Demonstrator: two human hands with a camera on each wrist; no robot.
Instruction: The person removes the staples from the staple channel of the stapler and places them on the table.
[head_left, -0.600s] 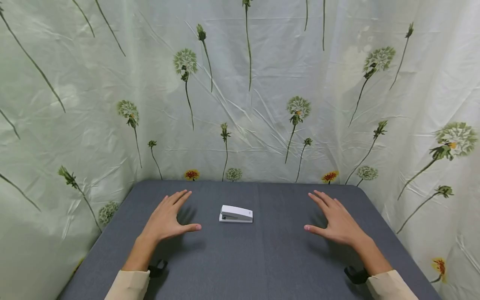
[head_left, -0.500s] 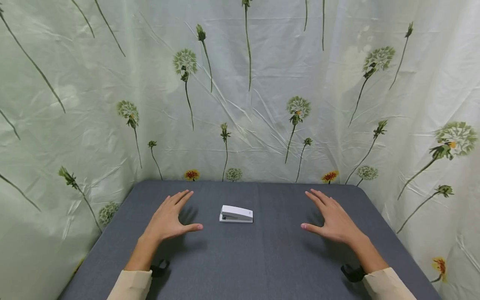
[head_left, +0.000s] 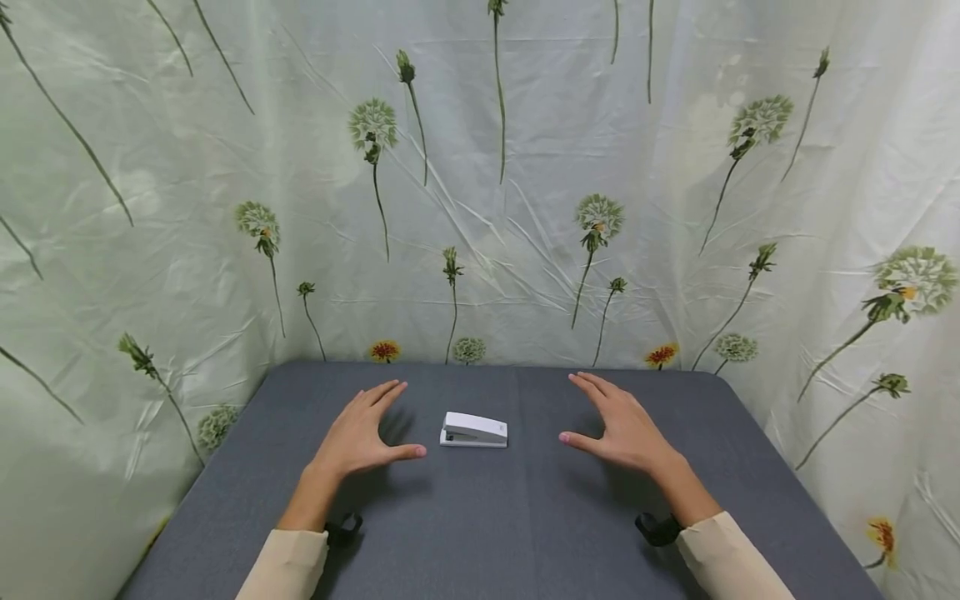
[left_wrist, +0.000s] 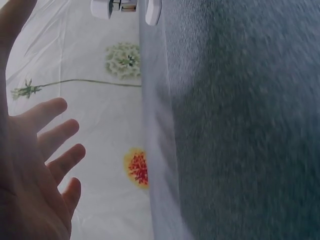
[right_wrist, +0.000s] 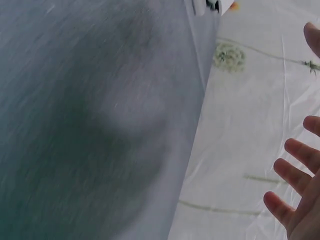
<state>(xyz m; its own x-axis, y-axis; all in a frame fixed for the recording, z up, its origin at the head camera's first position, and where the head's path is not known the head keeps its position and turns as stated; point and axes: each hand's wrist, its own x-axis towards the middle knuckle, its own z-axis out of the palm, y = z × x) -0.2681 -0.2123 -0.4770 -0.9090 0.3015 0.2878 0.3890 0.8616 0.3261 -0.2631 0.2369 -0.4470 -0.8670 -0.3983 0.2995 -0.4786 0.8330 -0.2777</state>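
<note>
A white stapler (head_left: 474, 429) lies on the dark grey tabletop, its long side running left to right. To its left, my left hand (head_left: 363, 433) hovers above the cloth with fingers spread and thumb pointing at the stapler, apart from it. My right hand (head_left: 622, 425) is held the same way on the other side, somewhat farther off. Neither hand holds anything. In the left wrist view one end of the stapler (left_wrist: 154, 11) shows at the top edge, beyond the spread fingers. The right wrist view catches only a bit of the stapler (right_wrist: 199, 7) at its top.
The grey-covered table (head_left: 480, 533) has rounded far corners. Behind it and at both sides hangs a pale curtain (head_left: 525, 250) printed with dandelions and orange flowers. Black bands (head_left: 657, 528) sit at both wrists, just below light sleeves (head_left: 731, 558).
Both hands have moved inward toward the stapler, the right one farther than the left. The stapler stays in its place on the table.
</note>
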